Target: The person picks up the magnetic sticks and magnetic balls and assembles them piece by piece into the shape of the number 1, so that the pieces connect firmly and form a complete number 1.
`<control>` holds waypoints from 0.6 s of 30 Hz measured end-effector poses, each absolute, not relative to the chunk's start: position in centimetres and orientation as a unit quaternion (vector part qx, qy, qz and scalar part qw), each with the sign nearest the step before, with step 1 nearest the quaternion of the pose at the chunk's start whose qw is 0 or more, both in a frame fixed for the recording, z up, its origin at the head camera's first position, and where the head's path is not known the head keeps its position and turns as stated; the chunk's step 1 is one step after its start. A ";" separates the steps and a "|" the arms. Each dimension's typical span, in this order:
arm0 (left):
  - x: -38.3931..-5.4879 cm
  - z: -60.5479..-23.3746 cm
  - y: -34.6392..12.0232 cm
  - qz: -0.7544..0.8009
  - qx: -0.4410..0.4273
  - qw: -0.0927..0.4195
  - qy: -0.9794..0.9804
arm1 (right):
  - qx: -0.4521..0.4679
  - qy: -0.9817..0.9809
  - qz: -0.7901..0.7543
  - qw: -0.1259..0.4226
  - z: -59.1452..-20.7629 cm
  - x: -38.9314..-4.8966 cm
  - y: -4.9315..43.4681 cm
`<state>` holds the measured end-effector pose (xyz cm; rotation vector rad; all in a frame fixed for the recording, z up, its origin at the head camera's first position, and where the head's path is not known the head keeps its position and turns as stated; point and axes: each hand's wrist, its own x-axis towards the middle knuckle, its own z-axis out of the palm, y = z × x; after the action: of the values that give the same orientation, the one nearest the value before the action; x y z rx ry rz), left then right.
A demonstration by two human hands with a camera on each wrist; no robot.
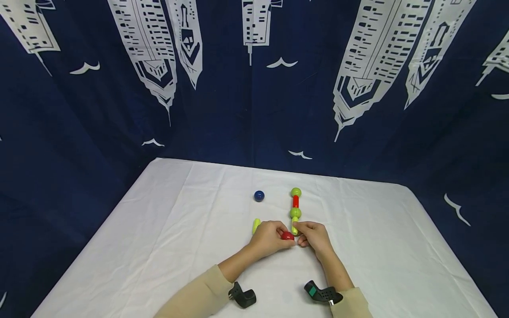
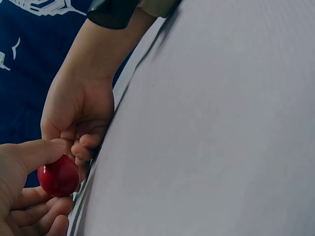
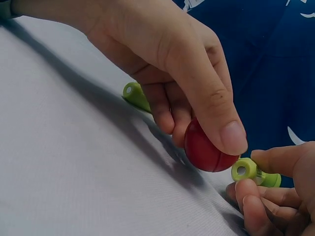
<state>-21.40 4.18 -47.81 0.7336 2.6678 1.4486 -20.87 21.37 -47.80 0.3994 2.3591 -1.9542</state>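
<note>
A glossy red ball [image 1: 287, 236] is pinched between the thumb and fingers of my left hand [image 1: 266, 239]. The left wrist view shows the same red ball [image 2: 59, 178] close up. Beside it, my right hand [image 1: 317, 238] pinches a yellow-green rod [image 1: 294, 226] near its close end. That rod joins a green ball [image 1: 295, 213], a red rod [image 1: 295, 202] and another green ball [image 1: 296, 192] in a straight line leading away from me. In the right wrist view, the rod's pale round end [image 3: 241, 170] faces the red ball, very close to it; whether they touch I cannot tell.
A loose dark blue ball [image 1: 259, 196] lies farther back on the white-covered table [image 1: 191, 212]. Just behind my left hand rests a second yellow-green rod [image 1: 256, 225], partly hidden by it. Navy cloth with white building prints [image 1: 254, 115] hangs behind the table.
</note>
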 end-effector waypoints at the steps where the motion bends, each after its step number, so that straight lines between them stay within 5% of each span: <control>1: -21.3 -47.9 4.3 0.467 0.228 0.009 0.854 | 0.129 0.764 -0.632 0.026 -47.8 -20.9 21.4; 18: -20.4 -48.6 6.1 0.535 0.154 0.006 0.831 | 0.127 0.782 -0.610 0.021 -48.0 -20.9 21.8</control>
<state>-20.40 6.13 -48.62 0.4825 2.5993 1.6742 -20.95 21.77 -47.95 0.3926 2.4234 -1.8921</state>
